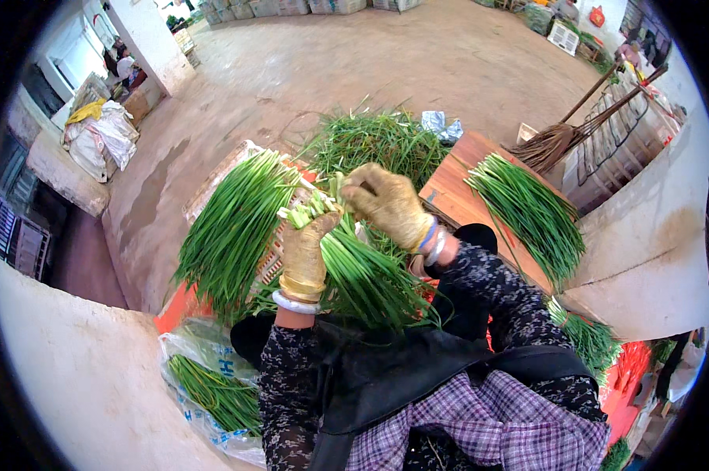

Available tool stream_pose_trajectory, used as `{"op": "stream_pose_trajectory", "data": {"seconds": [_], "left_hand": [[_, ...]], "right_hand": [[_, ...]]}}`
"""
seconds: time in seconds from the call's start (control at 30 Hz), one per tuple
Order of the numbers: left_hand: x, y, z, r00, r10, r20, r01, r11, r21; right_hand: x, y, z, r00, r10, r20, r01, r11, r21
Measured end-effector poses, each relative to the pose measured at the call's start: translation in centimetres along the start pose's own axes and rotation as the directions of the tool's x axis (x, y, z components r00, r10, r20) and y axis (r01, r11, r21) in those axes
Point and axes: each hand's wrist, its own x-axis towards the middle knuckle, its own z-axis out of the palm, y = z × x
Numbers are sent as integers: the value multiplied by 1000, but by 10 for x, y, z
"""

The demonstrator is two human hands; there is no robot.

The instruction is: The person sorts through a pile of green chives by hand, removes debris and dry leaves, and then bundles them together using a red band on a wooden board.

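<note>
My left hand (303,253), in a tan work glove, is closed around a bunch of garlic chives (370,271). Pale stem ends stick up above the fist, and the green leaves hang down to the right over my lap. Beside those stem ends is my gloved right hand (390,206), its fingers bent and pinched together. Whatever may be between its fingertips is too small to make out. A large pile of chives (241,224) lies just left of my left hand, on a pale basket (272,263) with an openwork side.
Loose green trimmings (382,145) are heaped on the floor ahead. At right, a wooden board (456,169) carries another chive bundle (531,212), with a twig broom (547,145) behind. A plastic bag (190,345) with chives lies lower left. White walls flank both sides.
</note>
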Motion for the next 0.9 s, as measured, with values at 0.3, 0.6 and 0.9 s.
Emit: {"op": "stream_pose_trajectory", "data": {"seconds": [0.3, 0.6, 0.9], "left_hand": [[7, 25, -53, 995, -3, -95, -16, 980, -196], [0, 8, -26, 993, 94, -66, -93, 995, 21], [-1, 15, -55, 999, -10, -44, 11, 999, 36]], "right_hand": [[-60, 84, -9, 933, -149, 329, 272, 889, -369], [-19, 2, 27, 978, 164, 125, -193, 944, 267], [-24, 20, 61, 993, 107, 38, -113, 895, 432]]}}
